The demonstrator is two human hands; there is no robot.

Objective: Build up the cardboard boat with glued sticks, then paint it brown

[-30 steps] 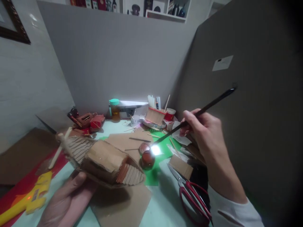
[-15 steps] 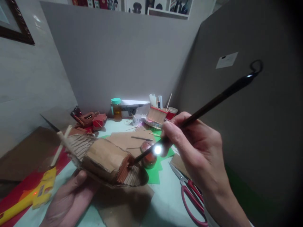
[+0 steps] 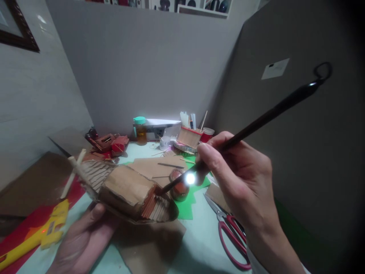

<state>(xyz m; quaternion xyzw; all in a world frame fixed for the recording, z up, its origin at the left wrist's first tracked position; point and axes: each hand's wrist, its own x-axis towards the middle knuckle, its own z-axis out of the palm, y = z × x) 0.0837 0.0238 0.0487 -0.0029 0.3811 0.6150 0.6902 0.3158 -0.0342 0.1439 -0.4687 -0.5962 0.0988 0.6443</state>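
My left hand (image 3: 85, 236) supports a cardboard model boat (image 3: 125, 188) from beneath, thumb against its side; the other fingers are hidden under the hull. The boat has a curved brown roof and ribbed corrugated decks, and its cabin end is painted reddish brown. Pinched in my right hand (image 3: 239, 175) is a long dark paintbrush (image 3: 265, 118) with a hanging loop at its top. Its tip meets the boat at the painted cabin end. Just behind the brush stands an open jar of reddish-brown paint (image 3: 179, 192), partly covered by the brush.
Red-handled scissors (image 3: 230, 236) lie at the right. A yellow glue gun (image 3: 48, 226) with a lit light lies at the left. Further back are red painted cardboard pieces (image 3: 110, 144), a green-lidded bottle (image 3: 140, 131) and a small box of sticks (image 3: 189, 135). Grey panels stand behind.
The brush's top end has swung slightly right and up with my right hand, its tip staying at the cabin end. My left hand and the boat have hardly moved.
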